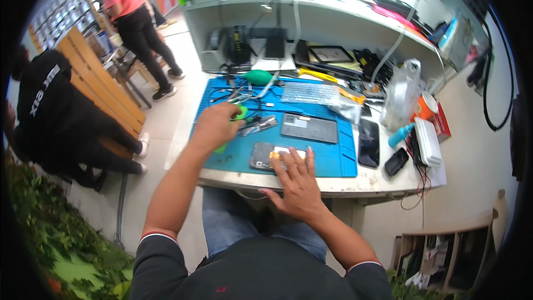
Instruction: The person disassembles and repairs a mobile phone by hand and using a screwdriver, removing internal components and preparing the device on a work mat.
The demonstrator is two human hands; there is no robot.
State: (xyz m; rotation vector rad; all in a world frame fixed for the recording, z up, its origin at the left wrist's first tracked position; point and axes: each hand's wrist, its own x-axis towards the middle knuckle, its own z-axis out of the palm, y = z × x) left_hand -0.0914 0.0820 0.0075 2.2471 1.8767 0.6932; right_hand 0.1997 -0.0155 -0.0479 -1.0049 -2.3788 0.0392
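two hands [215, 126] [298, 182], one opened phone [262, 155], one blue mat [328, 161]

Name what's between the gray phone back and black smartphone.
Between gray phone back and black smartphone: blue mat's ridged right margin, no loose items, in head view.

The person's left hand [216, 128] curls centre-left in the frame; the right hand [297, 182], palm down below centre, spreads its fingers [295, 162] upward, thumb [271, 198] leftward.
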